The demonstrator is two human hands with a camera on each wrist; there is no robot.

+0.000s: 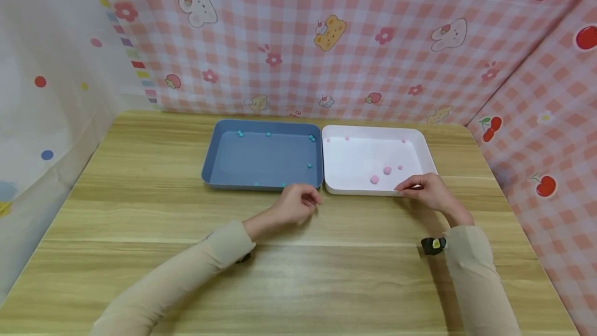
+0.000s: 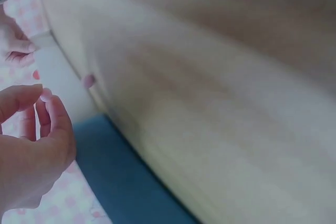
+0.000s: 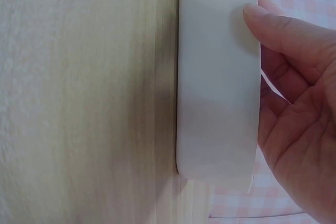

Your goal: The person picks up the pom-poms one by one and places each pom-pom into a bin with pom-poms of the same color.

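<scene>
My right hand [image 1: 430, 191] grips the front rim of the white tray [image 1: 364, 192], near its right corner. In the right wrist view its thumb [image 3: 257, 13] presses on the tray's outer wall, and the other fingers are over the rim. Several pink balls [image 1: 387, 170] of two sizes lie in that tray. My left hand [image 1: 294, 205], loosely curled, is in front of the blue-grey tray [image 1: 207, 172], with thumb and index tips close together; I see nothing held. Small teal balls [image 1: 310, 166] are scattered inside the blue-grey tray.
Both trays stand side by side at the back of the wooden table [image 1: 298, 284]. A pink checked cloth [image 1: 289, 66] hangs behind and on the right. A small pink blob [image 2: 89, 81] shows near the white tray's edge in the left wrist view; its resting place is unclear.
</scene>
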